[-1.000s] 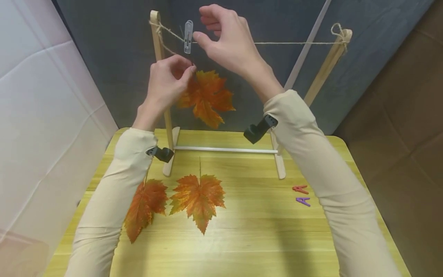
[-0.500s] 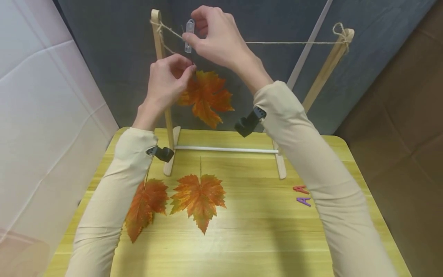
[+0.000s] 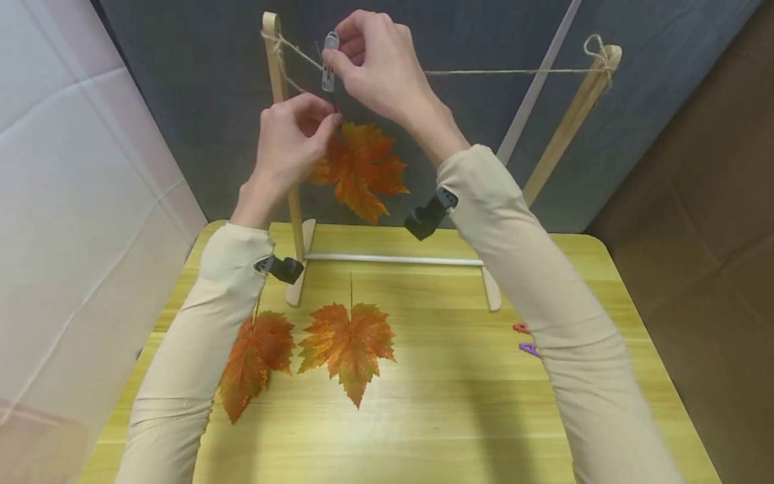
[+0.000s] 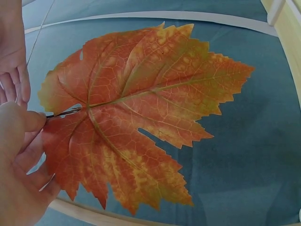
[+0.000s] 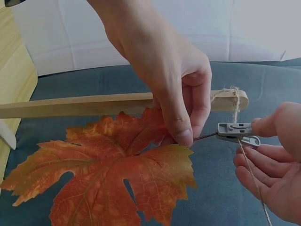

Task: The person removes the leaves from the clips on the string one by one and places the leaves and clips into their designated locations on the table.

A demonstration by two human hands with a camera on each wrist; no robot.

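My left hand (image 3: 296,138) pinches the dark stem (image 5: 205,137) of an orange-red artificial maple leaf (image 4: 131,108), which hangs below the twine. A grey clothespin (image 5: 235,128) sits on the twine (image 3: 484,72), with the stem's upper end running into it. My right hand (image 3: 387,67) holds this clothespin between the thumb, on its near side, and fingers partly hidden behind it. On the table lie two more maple leaves, one (image 3: 347,346) in the middle and one (image 3: 256,359) partly behind the left sleeve.
The twine is tied between two wooden posts, left (image 3: 275,67) and right (image 3: 574,128), joined low down by a white rod (image 3: 393,259). A red clothespin (image 3: 521,328) and a purple clothespin (image 3: 529,349) lie on the wooden table (image 3: 435,403), partly covered by the right sleeve.
My right hand has moved left from beside the grey clothespin and now grips it. The left hand and its leaf have barely moved. The right sleeve now covers part of the coloured clothespins.
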